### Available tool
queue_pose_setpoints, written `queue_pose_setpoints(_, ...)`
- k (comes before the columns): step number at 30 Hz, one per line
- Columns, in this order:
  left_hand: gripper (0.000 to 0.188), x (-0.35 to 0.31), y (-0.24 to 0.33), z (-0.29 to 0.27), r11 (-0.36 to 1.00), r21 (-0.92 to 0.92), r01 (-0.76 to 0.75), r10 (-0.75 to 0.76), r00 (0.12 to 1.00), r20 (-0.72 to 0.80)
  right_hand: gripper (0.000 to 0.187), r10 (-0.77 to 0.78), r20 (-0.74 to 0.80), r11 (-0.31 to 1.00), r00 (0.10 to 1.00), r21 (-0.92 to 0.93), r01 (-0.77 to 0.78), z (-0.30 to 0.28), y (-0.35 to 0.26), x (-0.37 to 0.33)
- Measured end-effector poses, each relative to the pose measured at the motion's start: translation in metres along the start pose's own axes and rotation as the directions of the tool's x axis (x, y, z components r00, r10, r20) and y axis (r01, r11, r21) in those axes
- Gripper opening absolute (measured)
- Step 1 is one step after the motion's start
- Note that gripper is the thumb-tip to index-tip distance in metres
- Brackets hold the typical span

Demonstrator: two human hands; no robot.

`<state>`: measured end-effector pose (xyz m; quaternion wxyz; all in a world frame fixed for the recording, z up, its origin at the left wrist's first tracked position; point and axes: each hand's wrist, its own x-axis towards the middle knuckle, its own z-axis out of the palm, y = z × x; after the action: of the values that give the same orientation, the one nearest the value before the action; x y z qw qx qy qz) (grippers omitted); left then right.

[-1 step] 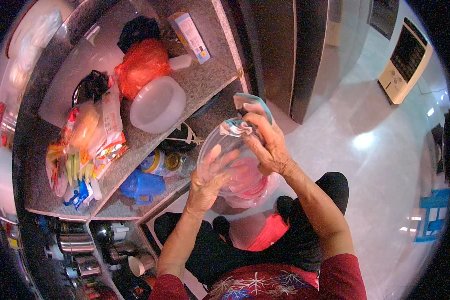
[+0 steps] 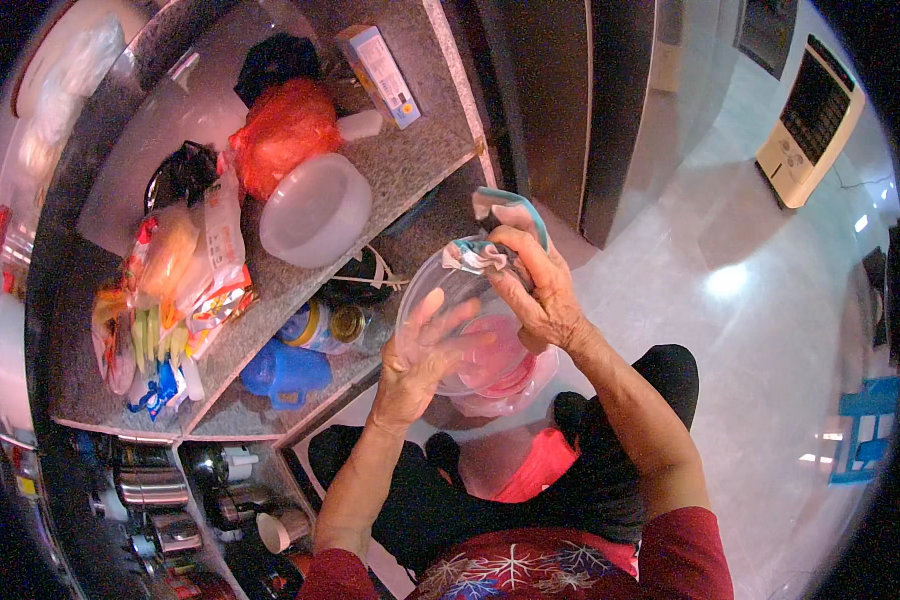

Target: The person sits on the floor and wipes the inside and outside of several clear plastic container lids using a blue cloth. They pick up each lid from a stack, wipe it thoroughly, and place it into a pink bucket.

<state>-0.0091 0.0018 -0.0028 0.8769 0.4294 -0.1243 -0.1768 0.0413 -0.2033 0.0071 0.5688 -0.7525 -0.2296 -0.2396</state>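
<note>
A clear, round plastic container or lid (image 2: 485,305) is raised in front of me, tilted, above my lap. My left hand (image 2: 410,365) grips it at the near left side, and the fingers show through the plastic. With my right hand (image 2: 540,285) I pinch a crumpled cloth (image 2: 511,211), white and pinkish with a teal edge, over the container's far rim. Part of the cloth hangs beyond my knuckles. Pink-red round plastic pieces (image 2: 505,385) show below and through the container; whether they touch it I cannot tell.
On the stone shelf at left stand a translucent white bowl (image 2: 315,210), a red plastic bag (image 2: 285,135), a small box (image 2: 380,75) and food packets (image 2: 170,260). A blue jug (image 2: 285,372) and a jar (image 2: 347,322) sit lower. A cream air cooler (image 2: 810,125) stands far right.
My left fingers shift slightly and look blurred against the plastic. The cloth and my right hand move a very little; both hands keep their hold.
</note>
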Motion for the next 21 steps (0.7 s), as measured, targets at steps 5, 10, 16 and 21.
queue_pose_setpoints(5, 0.063, 0.008, 0.028, -0.011, 0.962, -0.183, 0.203, -0.176, 0.972, 0.155, 0.038, -0.213, 0.085, 0.956, 0.973, -0.186, 0.226, -0.006, -0.005, 0.004)
queue_pose_setpoints(10, 0.062, -0.005, 0.031, -0.021, 0.902, 0.362, 0.235, -0.23, 0.971, -0.059, 0.036, -0.324, 0.352, 0.861, 0.878, -0.276, 0.428, 0.005, -0.037, -0.009)
queue_pose_setpoints(16, 0.051, -0.004, 0.011, -0.012, 0.868, 0.468, 0.168, -0.128, 0.985, -0.115, 0.035, -0.374, 0.318, 0.835, 0.871, -0.293, 0.465, 0.02, -0.025, -0.01)
queue_pose_setpoints(21, 0.054, 0.0, 0.009, -0.008, 0.955, 0.274, 0.11, -0.083, 0.991, -0.108, 0.039, -0.196, 0.089, 0.938, 0.977, -0.272, 0.213, 0.014, 0.008, -0.01)
